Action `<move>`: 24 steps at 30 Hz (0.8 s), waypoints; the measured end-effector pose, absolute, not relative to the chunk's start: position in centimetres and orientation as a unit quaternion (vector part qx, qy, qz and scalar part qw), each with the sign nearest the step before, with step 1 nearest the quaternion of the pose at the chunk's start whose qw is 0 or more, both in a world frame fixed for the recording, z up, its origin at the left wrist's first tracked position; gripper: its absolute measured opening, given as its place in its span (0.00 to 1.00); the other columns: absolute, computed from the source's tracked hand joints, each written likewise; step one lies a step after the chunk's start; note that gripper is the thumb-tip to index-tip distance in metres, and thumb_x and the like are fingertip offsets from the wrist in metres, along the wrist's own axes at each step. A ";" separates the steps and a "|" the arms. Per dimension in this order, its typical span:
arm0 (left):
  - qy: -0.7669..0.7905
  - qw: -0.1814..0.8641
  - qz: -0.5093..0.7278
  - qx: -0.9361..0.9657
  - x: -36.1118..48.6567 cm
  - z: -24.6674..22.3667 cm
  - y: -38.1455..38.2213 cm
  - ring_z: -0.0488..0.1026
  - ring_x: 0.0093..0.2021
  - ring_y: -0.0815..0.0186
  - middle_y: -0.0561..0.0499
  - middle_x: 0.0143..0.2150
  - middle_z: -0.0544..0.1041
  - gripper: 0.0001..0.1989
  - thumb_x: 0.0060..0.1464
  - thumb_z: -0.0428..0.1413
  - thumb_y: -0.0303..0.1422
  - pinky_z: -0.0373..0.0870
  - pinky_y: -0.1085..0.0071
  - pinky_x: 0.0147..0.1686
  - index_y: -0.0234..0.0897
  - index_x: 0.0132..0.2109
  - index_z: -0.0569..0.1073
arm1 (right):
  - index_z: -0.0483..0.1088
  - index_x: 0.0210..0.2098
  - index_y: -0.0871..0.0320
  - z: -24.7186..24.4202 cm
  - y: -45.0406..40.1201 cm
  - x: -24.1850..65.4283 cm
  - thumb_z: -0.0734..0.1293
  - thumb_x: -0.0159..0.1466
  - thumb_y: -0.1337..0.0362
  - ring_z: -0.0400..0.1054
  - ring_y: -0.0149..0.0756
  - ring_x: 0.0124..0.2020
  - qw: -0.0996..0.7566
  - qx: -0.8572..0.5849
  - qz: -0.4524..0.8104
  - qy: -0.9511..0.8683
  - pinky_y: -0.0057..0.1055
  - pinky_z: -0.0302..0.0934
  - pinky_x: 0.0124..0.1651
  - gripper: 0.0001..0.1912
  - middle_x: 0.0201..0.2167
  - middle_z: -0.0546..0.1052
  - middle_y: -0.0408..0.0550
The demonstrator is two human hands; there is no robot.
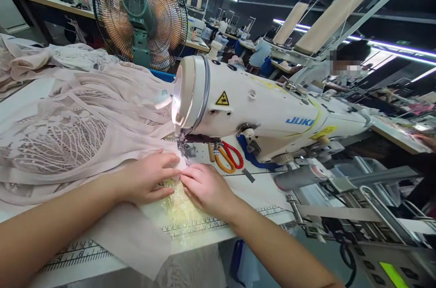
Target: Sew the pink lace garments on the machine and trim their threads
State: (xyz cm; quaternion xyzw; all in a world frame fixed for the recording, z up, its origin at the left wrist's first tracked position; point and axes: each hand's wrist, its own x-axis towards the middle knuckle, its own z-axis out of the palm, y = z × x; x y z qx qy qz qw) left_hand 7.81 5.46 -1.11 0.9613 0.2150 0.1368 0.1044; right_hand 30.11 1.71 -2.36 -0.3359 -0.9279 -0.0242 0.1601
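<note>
Beige garment fabric with lace cups (64, 140), like a bra, spreads across the left of the table and runs up to the sewing machine (235, 101). Close in front of the needle and presser foot (181, 145), my left hand (146, 179) rests on the fabric with fingers spread and thumb apart. Touching near its fingertips, my right hand (207, 188) has thumb and index finger pinched together on the fabric edge. Beneath both hands lies a yellowish taped patch (184, 211). Scissors with red and orange handles (241, 159) lie behind the right hand.
A ruler strip (200, 230) runs along the table's front edge. A large fan (138, 6) stands behind the garment pile. To the right is a metal tape-feeding attachment (327, 215). Thread cones (291, 22) and a person (350, 58) are farther back.
</note>
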 end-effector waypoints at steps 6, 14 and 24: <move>0.406 0.028 0.160 0.899 9.2 -2.3 3.9 0.68 0.54 0.48 0.34 0.55 0.69 0.17 0.61 0.42 0.32 0.71 0.52 0.48 0.31 0.48 0.71 | 0.69 0.40 0.60 -2.3 1.7 30.1 0.57 0.68 0.66 0.67 0.41 0.45 0.149 -0.342 -0.032 -0.927 0.37 0.62 0.45 0.09 0.40 0.76 0.50; 0.327 0.020 0.133 0.935 8.0 -4.4 5.2 0.61 0.62 0.49 0.37 0.62 0.65 0.22 0.65 0.40 0.39 0.63 0.51 0.59 0.35 0.58 0.67 | 0.70 0.38 0.60 -2.1 1.5 30.1 0.57 0.69 0.67 0.67 0.39 0.44 0.150 -0.352 -0.028 -0.924 0.36 0.63 0.45 0.11 0.39 0.76 0.48; 0.259 0.049 0.123 0.957 6.3 -2.8 8.6 0.63 0.61 0.51 0.37 0.63 0.65 0.22 0.64 0.42 0.41 0.65 0.54 0.57 0.35 0.58 0.68 | 0.71 0.42 0.61 -2.5 2.1 30.0 0.57 0.68 0.67 0.61 0.43 0.56 0.184 -0.343 -0.056 -0.920 0.40 0.61 0.52 0.11 0.47 0.75 0.49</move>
